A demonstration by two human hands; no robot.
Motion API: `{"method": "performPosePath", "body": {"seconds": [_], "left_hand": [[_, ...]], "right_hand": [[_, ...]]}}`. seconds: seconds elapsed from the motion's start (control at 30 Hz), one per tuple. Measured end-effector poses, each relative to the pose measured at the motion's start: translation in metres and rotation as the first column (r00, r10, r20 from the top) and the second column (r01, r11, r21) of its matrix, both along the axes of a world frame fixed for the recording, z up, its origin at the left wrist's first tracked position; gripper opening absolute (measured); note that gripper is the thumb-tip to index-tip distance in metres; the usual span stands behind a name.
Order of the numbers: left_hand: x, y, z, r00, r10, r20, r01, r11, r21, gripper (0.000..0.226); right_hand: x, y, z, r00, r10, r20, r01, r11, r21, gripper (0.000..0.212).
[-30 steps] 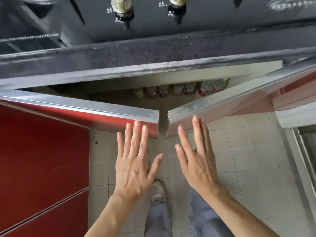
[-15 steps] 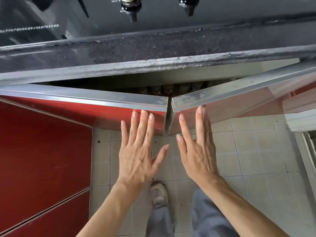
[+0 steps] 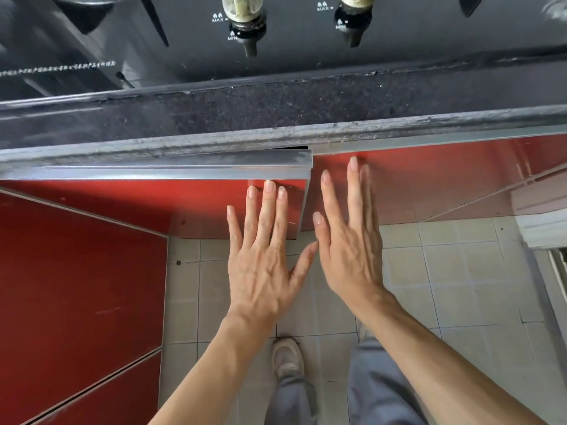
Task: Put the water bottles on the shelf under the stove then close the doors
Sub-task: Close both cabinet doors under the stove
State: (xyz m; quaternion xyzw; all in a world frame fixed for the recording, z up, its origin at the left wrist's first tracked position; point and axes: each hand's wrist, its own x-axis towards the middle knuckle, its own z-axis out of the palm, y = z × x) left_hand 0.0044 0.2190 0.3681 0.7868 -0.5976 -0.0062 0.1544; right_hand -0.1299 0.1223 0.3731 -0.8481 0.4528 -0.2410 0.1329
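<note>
Under the bench (image 3: pixel 276 118), bottles hidden behind, I press my open left hand (image 3: pixel 264 256) flat on the left door (image 3: pixel 153 204) and my open right hand (image 3: pixel 352 246) on the right door (image 3: pixel 445 179); the left door stands proud and may catch the other's edge.

Shelf interior hidden behind red doors (image 3: pixel 429 185); stove knobs (image 3: pixel 245 29) cropped by top edge.

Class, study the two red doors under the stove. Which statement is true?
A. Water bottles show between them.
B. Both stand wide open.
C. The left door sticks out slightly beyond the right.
C: the left door has its inner side edge exposed, standing proud of the nearly flush right door.
</note>
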Motion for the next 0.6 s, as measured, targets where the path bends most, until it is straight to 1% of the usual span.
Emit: {"method": "performPosePath", "body": {"seconds": [0.17,0.37,0.5,0.6], "left_hand": [[0.002,-0.016,-0.002,0.999,0.036,0.033,-0.037,0.999,0.035,0.088],[0.006,-0.018,-0.009,0.995,0.036,0.097,-0.041,0.998,0.055,0.089],[0.002,-0.020,-0.011,0.996,0.045,0.080,-0.050,0.997,0.052,0.089],[0.002,-0.017,-0.008,0.997,0.034,0.066,-0.037,0.998,0.054,0.087]], "right_hand": [[0.005,-0.007,-0.003,0.999,-0.015,-0.037,0.015,1.000,0.000,0.062],[0.001,-0.007,-0.005,0.998,-0.002,-0.061,0.001,1.000,-0.008,0.062],[-0.001,-0.006,-0.009,0.998,0.007,-0.062,-0.007,1.000,0.001,0.062],[-0.003,-0.002,-0.010,0.998,0.000,-0.057,0.002,0.999,0.037,0.063]]}}
